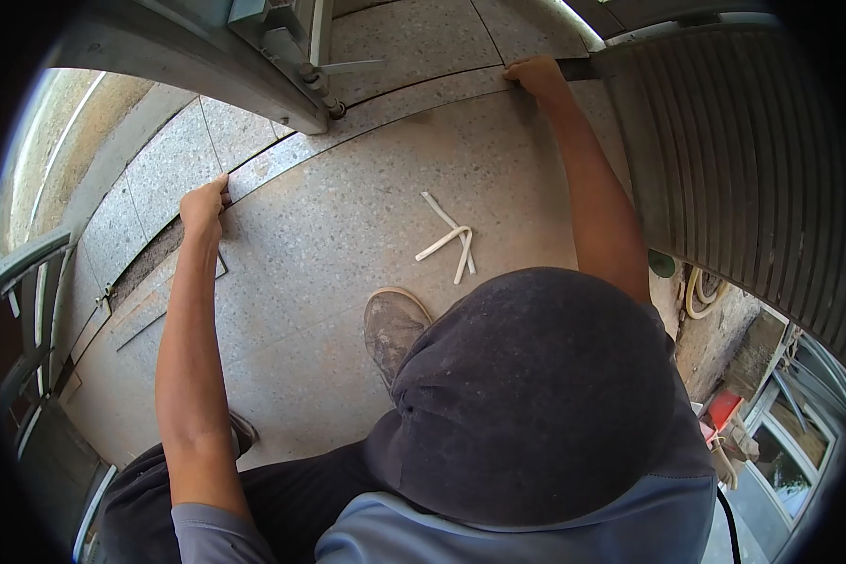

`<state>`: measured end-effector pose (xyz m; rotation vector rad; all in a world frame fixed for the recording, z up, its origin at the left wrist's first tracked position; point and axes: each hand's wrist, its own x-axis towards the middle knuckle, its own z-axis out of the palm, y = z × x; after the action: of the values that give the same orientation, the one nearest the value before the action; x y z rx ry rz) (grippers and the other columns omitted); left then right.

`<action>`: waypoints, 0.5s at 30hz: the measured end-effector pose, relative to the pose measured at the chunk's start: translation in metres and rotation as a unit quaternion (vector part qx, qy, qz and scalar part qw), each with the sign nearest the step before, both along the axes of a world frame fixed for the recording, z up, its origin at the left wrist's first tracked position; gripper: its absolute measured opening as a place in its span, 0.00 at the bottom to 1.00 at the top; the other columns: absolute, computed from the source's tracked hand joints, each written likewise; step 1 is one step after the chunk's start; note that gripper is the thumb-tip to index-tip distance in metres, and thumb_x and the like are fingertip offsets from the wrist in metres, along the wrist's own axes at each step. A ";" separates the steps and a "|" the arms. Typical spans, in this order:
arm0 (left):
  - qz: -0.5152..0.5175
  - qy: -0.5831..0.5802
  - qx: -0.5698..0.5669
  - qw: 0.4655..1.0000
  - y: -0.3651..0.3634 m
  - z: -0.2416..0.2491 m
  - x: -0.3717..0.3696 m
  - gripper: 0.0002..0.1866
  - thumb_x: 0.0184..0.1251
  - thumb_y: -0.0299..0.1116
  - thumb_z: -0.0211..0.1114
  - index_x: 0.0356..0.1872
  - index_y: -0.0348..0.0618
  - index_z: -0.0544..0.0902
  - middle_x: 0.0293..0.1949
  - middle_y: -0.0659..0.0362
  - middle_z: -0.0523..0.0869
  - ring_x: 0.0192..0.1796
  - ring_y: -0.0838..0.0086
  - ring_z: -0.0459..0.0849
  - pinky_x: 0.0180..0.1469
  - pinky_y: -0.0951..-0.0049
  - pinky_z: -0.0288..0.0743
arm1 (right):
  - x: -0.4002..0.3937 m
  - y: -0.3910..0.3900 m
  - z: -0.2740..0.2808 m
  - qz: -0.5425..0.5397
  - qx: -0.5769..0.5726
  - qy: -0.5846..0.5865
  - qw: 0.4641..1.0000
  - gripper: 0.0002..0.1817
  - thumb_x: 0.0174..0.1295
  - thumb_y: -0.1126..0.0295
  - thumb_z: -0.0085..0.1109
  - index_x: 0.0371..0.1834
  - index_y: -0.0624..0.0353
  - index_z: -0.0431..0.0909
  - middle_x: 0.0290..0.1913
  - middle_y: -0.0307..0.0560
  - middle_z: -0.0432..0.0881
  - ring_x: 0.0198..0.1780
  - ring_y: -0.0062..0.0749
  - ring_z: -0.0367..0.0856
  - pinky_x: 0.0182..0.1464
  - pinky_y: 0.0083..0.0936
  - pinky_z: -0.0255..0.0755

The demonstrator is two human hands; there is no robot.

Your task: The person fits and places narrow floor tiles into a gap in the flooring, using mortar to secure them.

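Observation:
A long, narrow terrazzo strip [376, 117] lies along the line between two areas of speckled floor. My left hand [204, 205] is closed on its left end, with the thumb and fingers bent around the edge. At the far right end, my right hand [534, 75] is closed on the strip, its fingers curled down over the edge. Left of my left hand, an uncovered slot [152, 258] shows a rough, earthy bed. Fingertips under the strip are hidden.
White bent tube pieces [451, 240] lie on the floor [320, 244] near my shoe [395, 329]. A metal post [207, 56] stands at the upper left. A ribbed shutter [733, 188] is on the right. A flat bar [141, 321] lies at left.

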<state>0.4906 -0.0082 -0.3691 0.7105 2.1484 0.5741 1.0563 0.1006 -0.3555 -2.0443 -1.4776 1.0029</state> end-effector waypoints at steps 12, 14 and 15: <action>0.008 0.008 -0.002 1.000 -0.001 0.003 0.001 0.14 0.62 0.39 0.77 0.31 0.35 0.91 0.30 0.56 0.90 0.33 0.71 0.82 0.40 0.67 0.73 | 0.024 0.014 -0.034 0.104 0.044 -0.106 0.988 0.12 0.56 0.64 0.71 0.40 0.59 0.92 0.36 0.47 0.91 0.38 0.35 0.88 0.45 0.32 0.79; 0.023 0.016 -0.001 1.000 -0.001 0.002 0.004 0.14 0.61 0.38 0.77 0.31 0.35 0.91 0.30 0.55 0.90 0.34 0.70 0.84 0.40 0.66 0.75 | 0.019 0.014 -0.027 0.073 0.024 -0.058 0.995 0.13 0.55 0.66 0.71 0.40 0.61 0.92 0.35 0.46 0.91 0.37 0.33 0.86 0.45 0.32 0.76; 0.029 0.018 -0.002 0.999 0.000 0.000 0.004 0.14 0.61 0.38 0.78 0.30 0.35 0.90 0.30 0.55 0.90 0.34 0.69 0.85 0.41 0.66 0.76 | 0.015 0.009 -0.017 0.004 -0.008 0.006 1.000 0.13 0.54 0.68 0.71 0.40 0.62 0.92 0.34 0.44 0.90 0.37 0.31 0.85 0.45 0.31 0.75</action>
<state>0.4942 -0.0087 -0.3689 0.6634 2.2093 0.5916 1.0708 0.1100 -0.3725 -2.0420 -1.4781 1.0311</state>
